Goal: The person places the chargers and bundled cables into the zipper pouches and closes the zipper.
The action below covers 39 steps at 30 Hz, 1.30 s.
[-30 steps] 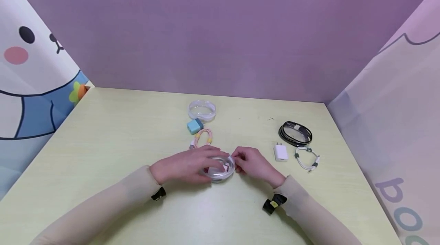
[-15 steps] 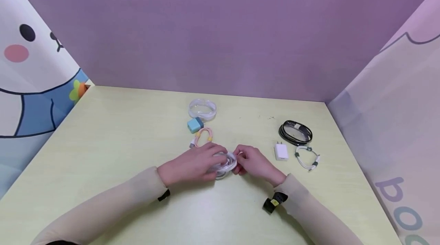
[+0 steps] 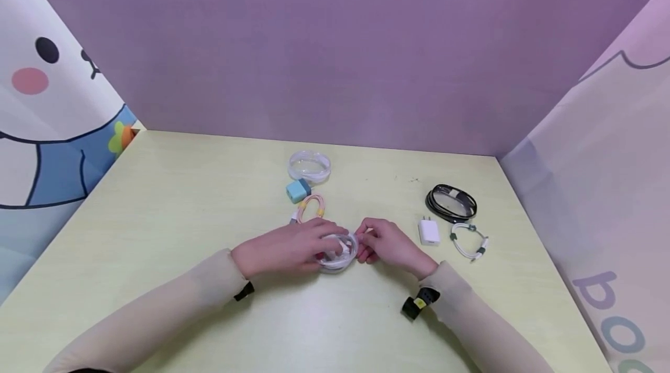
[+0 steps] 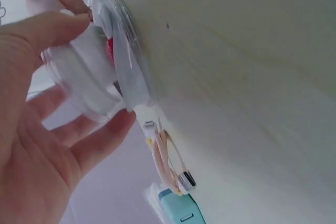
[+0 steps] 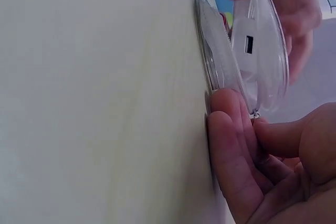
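A clear round zip case point(image 3: 339, 265) stands between the two hands at the table's middle, its upper and lower halves spread apart in the right wrist view. A white charger point(image 5: 247, 56) with a USB port shows through its upper half, and something red point(image 4: 109, 50) lies inside. My left hand point(image 3: 293, 248) grips the upper half from the left, thumb on one side and fingers on the other. At the case's right edge, the thumb and fingers of my right hand point(image 3: 391, 246) pinch at the small metal zip pull point(image 5: 255, 114); the fingertips hide part of it.
Behind my left hand lie a pink coiled cable point(image 3: 312, 205), a blue charger point(image 3: 298, 191) and another clear round case point(image 3: 309, 166). To the right are a black coiled cable case point(image 3: 451, 203), a white charger point(image 3: 429, 232) and a white coiled cable point(image 3: 469, 241).
My left hand shifted slightly right with the case tilting up, then came back left as the case settled lower. My right hand stays at the case's right edge.
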Available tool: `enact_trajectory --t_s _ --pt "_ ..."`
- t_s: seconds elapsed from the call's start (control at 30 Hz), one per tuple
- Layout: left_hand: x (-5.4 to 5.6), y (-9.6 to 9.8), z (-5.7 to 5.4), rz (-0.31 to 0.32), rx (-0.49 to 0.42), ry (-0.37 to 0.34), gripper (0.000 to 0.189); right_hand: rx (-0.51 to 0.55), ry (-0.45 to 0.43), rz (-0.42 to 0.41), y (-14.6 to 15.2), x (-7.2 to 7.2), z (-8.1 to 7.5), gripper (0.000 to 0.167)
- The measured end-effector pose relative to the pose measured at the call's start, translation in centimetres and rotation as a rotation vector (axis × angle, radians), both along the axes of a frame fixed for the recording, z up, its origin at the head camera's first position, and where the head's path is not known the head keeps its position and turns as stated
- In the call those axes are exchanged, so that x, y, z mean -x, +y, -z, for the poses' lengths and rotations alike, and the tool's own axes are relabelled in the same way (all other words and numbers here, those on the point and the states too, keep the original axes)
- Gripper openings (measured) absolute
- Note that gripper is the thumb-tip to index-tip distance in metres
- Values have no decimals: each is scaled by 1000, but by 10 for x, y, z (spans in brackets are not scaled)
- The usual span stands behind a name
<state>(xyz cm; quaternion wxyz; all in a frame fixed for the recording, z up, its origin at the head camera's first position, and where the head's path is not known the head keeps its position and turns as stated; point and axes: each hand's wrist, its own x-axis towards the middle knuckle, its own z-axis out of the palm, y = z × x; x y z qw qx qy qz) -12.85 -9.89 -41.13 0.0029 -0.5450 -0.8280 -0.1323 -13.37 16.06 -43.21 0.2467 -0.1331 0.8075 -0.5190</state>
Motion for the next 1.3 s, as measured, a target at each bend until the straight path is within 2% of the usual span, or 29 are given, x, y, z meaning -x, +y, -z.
enact_trajectory --t_s 0.17,0.3,0.4,0.53,0.63,0.9,1.3 --pt "1 -5 -3 43 24 -31 31 4 -18 -4 1 4 0 11" --pt "4 -10 -4 66 61 -59 42 2 -24 -5 1 6 1 12" --pt "5 -15 -3 52 127 -92 55 4 -26 -5 0 6 1 12" --pt "7 -21 -1 34 183 -150 63 3 -39 0 2 6 0 12" --pt "7 -23 1 39 187 -177 65 8 -54 1 4 5 1 12" --pt "9 -23 1 58 193 -188 67 43 -104 1 10 3 2 12" --pt "11 -23 1 52 188 -230 68 84 -178 -24 17 -4 0 13"
